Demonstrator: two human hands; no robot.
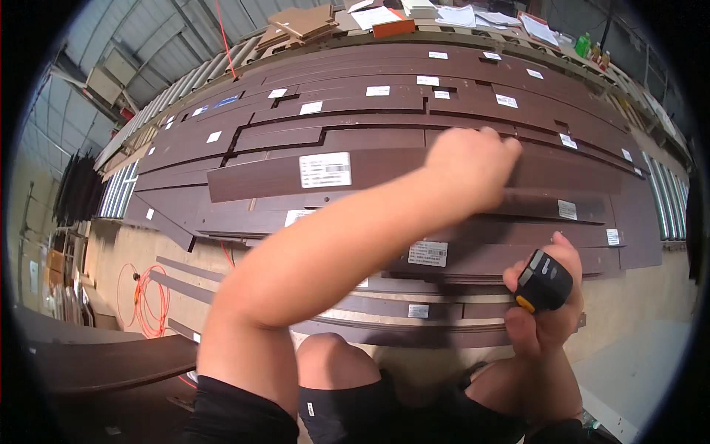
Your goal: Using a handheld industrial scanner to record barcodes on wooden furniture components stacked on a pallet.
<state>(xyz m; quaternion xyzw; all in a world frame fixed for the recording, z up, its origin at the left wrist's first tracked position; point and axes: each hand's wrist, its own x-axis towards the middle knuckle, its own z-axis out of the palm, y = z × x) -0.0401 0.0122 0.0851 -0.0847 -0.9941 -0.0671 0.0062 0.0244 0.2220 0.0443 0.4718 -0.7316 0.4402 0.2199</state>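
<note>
My left arm crosses in front of me, and my left hand (472,161) is closed over the upper edge of a long dark brown board (259,177). That board is tilted up above the others and has a white label (325,170) on its left part. Its fingers are partly hidden behind the board's edge. Lower right, my right hand (551,296) is wrapped round a black handheld barcode scanner (546,280) with a yellow button. More brown boards lie flat under and beyond the tilted one, many with white labels.
A metal roller conveyor (658,196) runs beneath the stacked boards (355,96). Beyond them lie papers (455,16), an orange box (393,28) and green bottles (583,44). Narrow strips (384,305) lie near my knees. An orange cable (151,303) coils on the floor at left.
</note>
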